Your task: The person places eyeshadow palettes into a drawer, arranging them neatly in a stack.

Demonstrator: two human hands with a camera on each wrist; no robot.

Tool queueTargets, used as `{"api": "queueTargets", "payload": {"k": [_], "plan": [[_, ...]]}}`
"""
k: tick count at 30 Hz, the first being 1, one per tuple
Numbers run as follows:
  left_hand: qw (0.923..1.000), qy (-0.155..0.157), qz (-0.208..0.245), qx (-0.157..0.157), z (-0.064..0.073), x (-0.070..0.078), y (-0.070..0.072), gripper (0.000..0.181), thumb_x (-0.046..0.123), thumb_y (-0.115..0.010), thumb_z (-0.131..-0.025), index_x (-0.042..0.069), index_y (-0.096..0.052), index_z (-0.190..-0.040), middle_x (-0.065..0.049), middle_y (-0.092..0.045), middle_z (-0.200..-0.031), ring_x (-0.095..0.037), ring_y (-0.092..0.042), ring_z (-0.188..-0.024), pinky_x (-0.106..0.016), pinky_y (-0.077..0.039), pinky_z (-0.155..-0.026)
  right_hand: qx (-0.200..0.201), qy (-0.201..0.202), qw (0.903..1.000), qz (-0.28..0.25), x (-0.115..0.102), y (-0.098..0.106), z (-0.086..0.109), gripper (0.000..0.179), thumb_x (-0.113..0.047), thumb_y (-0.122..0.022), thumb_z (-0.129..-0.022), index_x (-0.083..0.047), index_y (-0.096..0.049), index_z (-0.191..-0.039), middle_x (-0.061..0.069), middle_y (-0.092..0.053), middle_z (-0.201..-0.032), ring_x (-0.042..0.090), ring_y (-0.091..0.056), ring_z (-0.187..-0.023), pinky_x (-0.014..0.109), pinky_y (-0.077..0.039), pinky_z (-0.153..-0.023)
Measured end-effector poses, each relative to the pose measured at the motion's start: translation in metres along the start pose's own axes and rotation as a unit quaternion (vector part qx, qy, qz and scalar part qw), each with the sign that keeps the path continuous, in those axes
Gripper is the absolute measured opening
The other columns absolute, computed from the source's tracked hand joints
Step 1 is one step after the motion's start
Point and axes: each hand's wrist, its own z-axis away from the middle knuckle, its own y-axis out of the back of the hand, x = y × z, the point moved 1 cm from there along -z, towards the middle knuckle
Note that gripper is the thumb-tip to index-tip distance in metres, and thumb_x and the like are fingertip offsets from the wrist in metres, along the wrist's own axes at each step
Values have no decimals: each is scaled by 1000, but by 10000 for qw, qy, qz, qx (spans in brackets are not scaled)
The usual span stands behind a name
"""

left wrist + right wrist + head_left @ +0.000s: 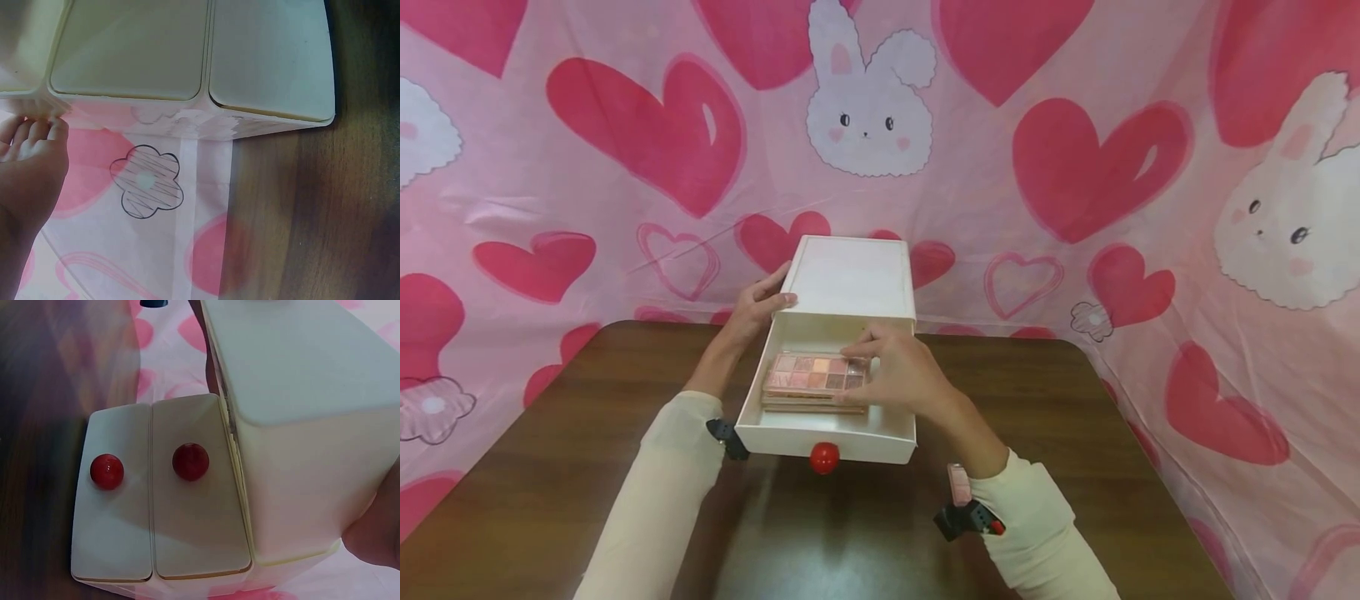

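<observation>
A white drawer cabinet stands on the table with its top drawer pulled out, a red ball knob on its front. Inside lies a stack of eyeshadow palettes, the top one showing rows of pink, peach and brown pans. My right hand pinches the right end of the stack between thumb and fingers; how many palettes it holds I cannot tell. Against the cabinet's upper left side rests my left hand, thumb at the top edge. Its fingertips touch the cabinet wall in the left wrist view.
Two lower drawers with red knobs are closed in the right wrist view. A small pink palette-like item shows beside my right wrist, partly hidden. Behind the wooden table hangs a pink heart-and-rabbit cloth.
</observation>
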Motion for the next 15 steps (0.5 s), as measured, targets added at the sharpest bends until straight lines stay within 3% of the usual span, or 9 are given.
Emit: {"api": "queueTargets", "payload": {"k": [9,15], "plan": [[10000,-50,-48,-4,-2,0,-2,71,7,-53,-93,4,-27,-159,-21,-27,-166,2,-54,-109,-10,-51,-90,22,389,9954,872,-1,1,2,69,-50,-91,-68,-19,-73,-128,-2,-72,-119,18,-63,-109,38,-51,-94],[10000,48,-77,36,0,-1,0,70,7,-52,-94,5,-28,-159,-20,-29,-166,1,-54,-108,-10,-51,-89,46,323,9961,818,3,2,4,70,-50,-86,-75,-18,-68,-135,2,-69,-136,24,-58,-131,53,-37,-116]]}}
